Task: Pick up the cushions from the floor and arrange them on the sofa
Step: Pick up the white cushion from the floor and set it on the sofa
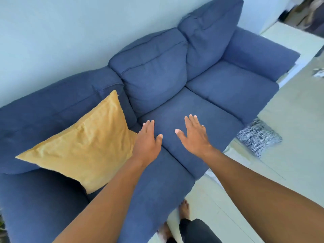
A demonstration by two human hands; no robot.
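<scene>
A yellow cushion leans against the back of the blue sofa at its left end. My left hand hovers flat just right of the cushion's edge, fingers spread, holding nothing. Over the middle seat my right hand is spread the same way, also holding nothing. On the floor in front of the sofa's right seat lies a black-and-white patterned cushion, partly hidden by the seat edge.
The sofa stands against a pale blue wall. Pale tiled floor runs along the right. My bare feet stand close to the sofa's front edge. Blurred clutter sits at the top right corner.
</scene>
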